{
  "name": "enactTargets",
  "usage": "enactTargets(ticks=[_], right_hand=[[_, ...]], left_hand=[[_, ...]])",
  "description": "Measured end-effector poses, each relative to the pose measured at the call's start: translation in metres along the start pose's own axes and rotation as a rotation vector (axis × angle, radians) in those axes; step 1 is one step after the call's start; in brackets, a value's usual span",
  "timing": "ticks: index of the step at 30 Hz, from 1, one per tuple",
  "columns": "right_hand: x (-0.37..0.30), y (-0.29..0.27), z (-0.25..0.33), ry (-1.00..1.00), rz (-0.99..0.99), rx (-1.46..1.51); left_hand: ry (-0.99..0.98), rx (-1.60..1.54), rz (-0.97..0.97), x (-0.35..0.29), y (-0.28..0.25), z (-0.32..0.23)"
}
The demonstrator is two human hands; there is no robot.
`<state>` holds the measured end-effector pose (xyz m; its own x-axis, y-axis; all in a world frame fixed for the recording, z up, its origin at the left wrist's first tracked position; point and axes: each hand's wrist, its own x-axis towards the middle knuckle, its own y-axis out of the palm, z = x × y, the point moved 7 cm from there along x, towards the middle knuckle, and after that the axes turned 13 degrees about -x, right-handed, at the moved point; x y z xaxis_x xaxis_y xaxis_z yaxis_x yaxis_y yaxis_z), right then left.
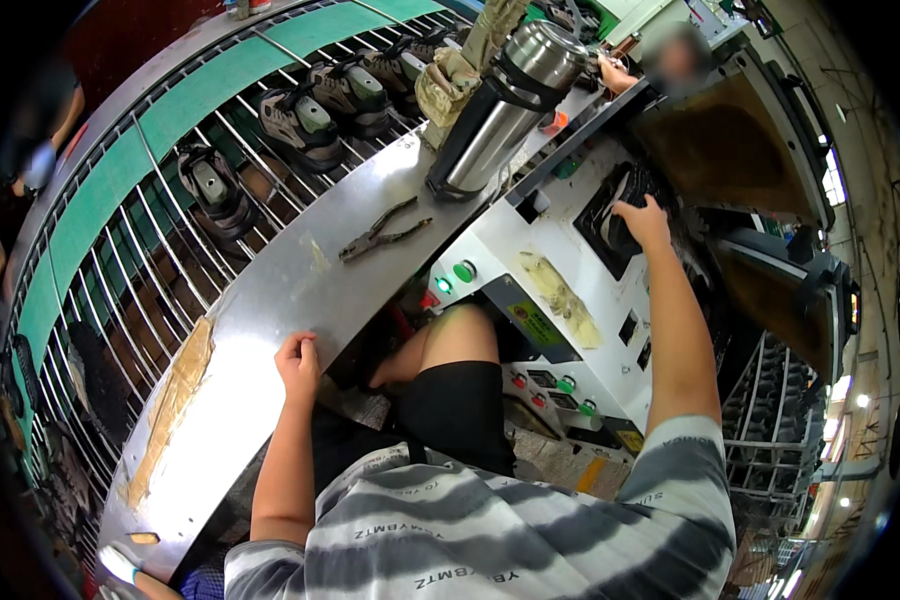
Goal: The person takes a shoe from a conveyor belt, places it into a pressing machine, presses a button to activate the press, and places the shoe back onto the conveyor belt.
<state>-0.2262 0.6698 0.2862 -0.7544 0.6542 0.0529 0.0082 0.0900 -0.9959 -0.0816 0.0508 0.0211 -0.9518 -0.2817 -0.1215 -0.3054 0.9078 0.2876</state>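
On the tabletop [260,300] I count 1 steel flask [505,125], 1 pr. of pliers [372,238] and 1 small yellowish pc. [144,538] Near 1 green strip [185,108] are min. 4 grey-brown shoes [208,180]; exact no. I cannot tell, bc. some are partly hidden. 1 dark shoe [633,185] is on the white machine [495,240], w/ 4 green btns. [465,270] and min. 2 red btns. [538,400] Also 2 brown panels [740,140] and 2 patches of tape [180,400].
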Motion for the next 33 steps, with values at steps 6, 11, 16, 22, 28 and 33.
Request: enactTargets(ticks=[6, 11, 16, 22, 28, 33], right_hand=[[-0.027, 0.005, 0.011, 0.144, 0.011, -0.067], [-0.006, 0.009, 0.007, 0.065, 0.044, -0.053], [0.039, 0.025, -0.018, 0.183, -0.022, 0.263], [-0.004, 0.009, -0.019, 0.356, -0.12, 0.233], [-0.106, 0.042, -0.066, 0.127, -0.755, 0.668], [-0.192, 0.042, -0.061, -0.076, -0.65, 1.338]], left_hand=[[0.018, -0.057, -0.01, -0.002, -0.006, 0.006], [0.017, -0.022, -0.012, -0.002, -0.004, 0.0], [0.103, 0.055, -0.019, 0.003, -0.006, 0.011], [0.121, 0.104, -0.011, 0.003, -0.005, 0.006], [0.115, 0.258, -0.004, 0.005, -0.001, 0.007], [-0.189, 0.243, 0.223, 0.01, 0.038, -0.007]])
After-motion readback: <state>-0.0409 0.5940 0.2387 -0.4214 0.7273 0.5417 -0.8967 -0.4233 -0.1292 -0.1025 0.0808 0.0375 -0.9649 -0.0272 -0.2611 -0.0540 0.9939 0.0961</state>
